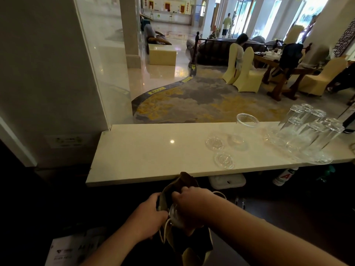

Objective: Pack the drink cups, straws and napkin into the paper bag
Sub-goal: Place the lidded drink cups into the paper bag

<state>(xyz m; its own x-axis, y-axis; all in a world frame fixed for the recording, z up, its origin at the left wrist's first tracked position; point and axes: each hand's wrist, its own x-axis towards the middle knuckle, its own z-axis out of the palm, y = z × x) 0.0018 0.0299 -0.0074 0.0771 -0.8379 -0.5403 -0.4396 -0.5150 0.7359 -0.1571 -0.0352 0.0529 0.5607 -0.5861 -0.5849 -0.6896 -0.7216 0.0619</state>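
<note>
Right hand [189, 203] sits over the mouth of the paper bag [184, 235], fingers curled down around a clear cup [175, 215] that is partly inside the opening; grip looks closed on the cup's upper part, though the fingertips are hidden by the bag edge. Left hand [148, 217] is closed on the near-left rim of the bag, pinching the paper and holding the mouth open. Bag is held low, below the front edge of the tabletop [153, 150], in dim light; a pale cord handle [163, 230] loops out just under the left hand.

On the tabletop, well apart from the hands: one upright clear drink cup [243, 129] toward the right, and three flat clear discs, probably lids [224, 160], near its base. Further right, a cluster of upturned glasses [307, 131], likely not part of the task. No straws or napkin can be made out; the bag's inside is too dark to tell whether they are in it.

Risks, as judgement: the bag has no support underneath, so the cup's weight rests on the left hand's pinch; a slip there could collapse the mouth and tip the cup sideways. The cup rim could catch on the folded paper edge and tear it. The cord handle could snag the cup. Poor light under the tabletop makes seating the cup upright guesswork. Reaching later for the second cup, a sleeve or arm could sweep the lids off the front edge.
</note>
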